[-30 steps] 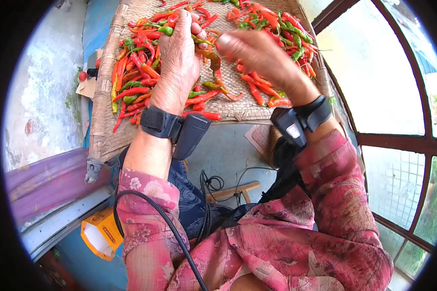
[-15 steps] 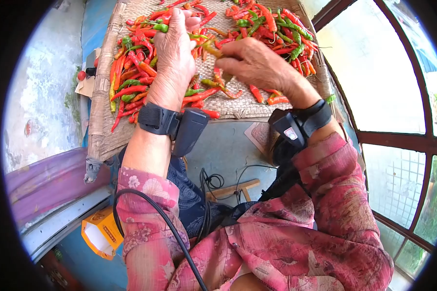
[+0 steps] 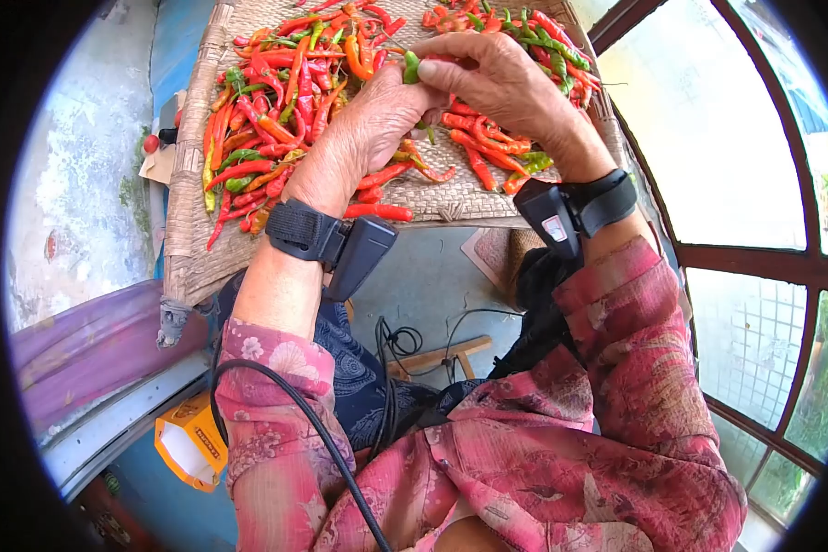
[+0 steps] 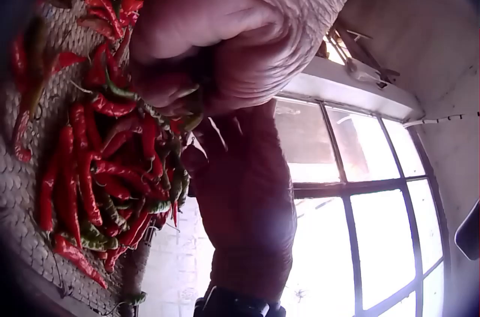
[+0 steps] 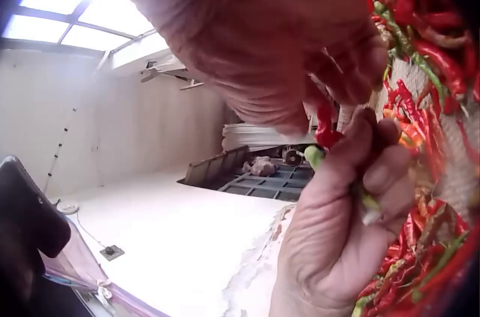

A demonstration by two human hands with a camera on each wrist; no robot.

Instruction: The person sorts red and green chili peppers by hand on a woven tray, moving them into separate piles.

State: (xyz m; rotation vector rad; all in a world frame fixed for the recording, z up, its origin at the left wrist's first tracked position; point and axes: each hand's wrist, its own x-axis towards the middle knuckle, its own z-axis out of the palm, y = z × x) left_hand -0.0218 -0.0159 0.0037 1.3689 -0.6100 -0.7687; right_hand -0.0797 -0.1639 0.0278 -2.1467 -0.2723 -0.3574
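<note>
In the head view, the left hand (image 3: 374, 120) is curled round a green pepper (image 3: 411, 67) above a woven tray (image 3: 437, 201). Beside it the right hand (image 3: 511, 87) bends inward, thumb and fingers pinching at the same pepper. The right wrist view shows the left hand (image 5: 337, 234) gripping peppers, a pale green end (image 5: 313, 156) by its thumb. A red pepper (image 5: 326, 131) sits between both hands there, under the right hand (image 5: 262, 39). The left wrist view has the hands meeting, their fingertips partly hidden in shadow.
Red, orange and green peppers (image 3: 271, 110) are heaped on the tray's left side, with another heap (image 3: 497, 147) at right. A framed window (image 3: 718, 138) stands to the right. Below are cables (image 3: 397, 342), a wooden piece (image 3: 442, 359) and a yellow box (image 3: 193, 442).
The left hand has turned and dropped slightly to the right, uncovering peppers behind it. The right hand has come up against it; the yellowish pepper formerly at its fingers no longer shows there.
</note>
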